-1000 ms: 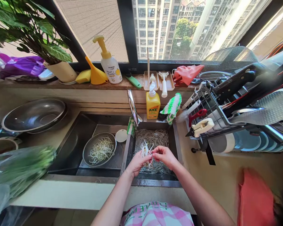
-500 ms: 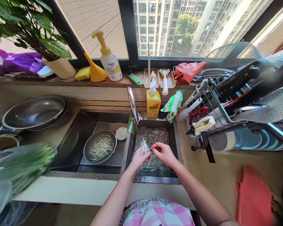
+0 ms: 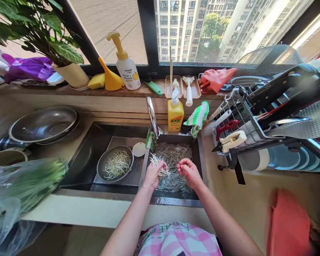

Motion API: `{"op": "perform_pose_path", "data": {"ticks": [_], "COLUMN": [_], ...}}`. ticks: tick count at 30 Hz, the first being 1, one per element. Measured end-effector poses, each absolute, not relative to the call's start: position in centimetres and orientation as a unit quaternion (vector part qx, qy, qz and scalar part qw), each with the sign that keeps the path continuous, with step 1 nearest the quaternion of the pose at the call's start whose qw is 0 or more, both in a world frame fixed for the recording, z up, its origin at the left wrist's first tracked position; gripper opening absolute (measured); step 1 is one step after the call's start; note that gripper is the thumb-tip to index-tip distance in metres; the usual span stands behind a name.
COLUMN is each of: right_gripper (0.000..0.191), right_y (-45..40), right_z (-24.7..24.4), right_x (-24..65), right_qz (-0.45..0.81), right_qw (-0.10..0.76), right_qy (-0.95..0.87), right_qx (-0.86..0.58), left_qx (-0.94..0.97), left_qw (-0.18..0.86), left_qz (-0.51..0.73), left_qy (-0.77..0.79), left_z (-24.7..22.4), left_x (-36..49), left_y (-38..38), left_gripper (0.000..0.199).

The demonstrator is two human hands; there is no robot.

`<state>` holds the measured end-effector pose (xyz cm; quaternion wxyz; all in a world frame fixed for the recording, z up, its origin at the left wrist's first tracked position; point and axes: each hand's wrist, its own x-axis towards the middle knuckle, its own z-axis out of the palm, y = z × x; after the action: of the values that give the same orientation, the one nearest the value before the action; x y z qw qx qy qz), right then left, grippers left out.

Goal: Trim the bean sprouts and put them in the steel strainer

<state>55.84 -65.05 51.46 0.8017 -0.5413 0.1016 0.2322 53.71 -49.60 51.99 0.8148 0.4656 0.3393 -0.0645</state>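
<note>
My left hand [image 3: 152, 175] is closed around a bunch of white bean sprouts [image 3: 156, 161] over the right sink basin. To its right, my right hand [image 3: 188, 172] has its fingertips pinched together; whatever is between them is too small to make out. A gap separates the two hands. Below them, a thick layer of thin sprouts [image 3: 176, 153] lies in the right basin [image 3: 201, 156]. In the left basin [image 3: 82, 149], a round metal pan [image 3: 99, 161] holds a pile of pale sprouts [image 3: 117, 165].
A faucet [image 3: 152, 115] rises behind the divider, beside a yellow AXE bottle [image 3: 175, 115]. Dark pans [image 3: 44, 124] and a plastic bag of greens [image 3: 37, 181] are at the left. A dish rack [image 3: 245, 124] with knives and plates occupies the right.
My hands have moved apart; the right one has drawn away to the right from the sprouts in the left. The camera view has shifted slightly.
</note>
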Motion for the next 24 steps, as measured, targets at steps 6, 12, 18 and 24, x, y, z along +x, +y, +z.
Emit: {"op": "perform_pose_path", "data": {"ticks": [6, 12, 18, 24], "right_gripper": [0.013, 0.023, 0.017, 0.015], "right_y": [-64.4, -61.8, -60.8, -61.4], "right_z": [49.9, 50.1, 49.6, 49.7], "right_x": [53.0, 52.2, 51.8, 51.8], "right_qz": [0.290, 0.269, 0.194, 0.197], "right_qw": [0.767, 0.758, 0.761, 0.777], "right_qy": [0.081, 0.098, 0.133, 0.106], "right_qx": [-0.567, -0.586, -0.605, -0.589], "left_qx": [0.424, 0.438, 0.395, 0.339], "left_qw": [0.833, 0.832, 0.845, 0.863], "left_qz": [0.030, 0.073, 0.116, 0.126], "left_qy": [0.354, 0.333, 0.341, 0.354], "left_z": [52.4, 52.4, 52.0, 52.7], "left_x": [54.2, 53.8, 53.5, 53.6], "left_y": [-49.6, -50.8, -51.4, -51.1], "left_gripper": [0.037, 0.034, 0.032, 0.033]}}
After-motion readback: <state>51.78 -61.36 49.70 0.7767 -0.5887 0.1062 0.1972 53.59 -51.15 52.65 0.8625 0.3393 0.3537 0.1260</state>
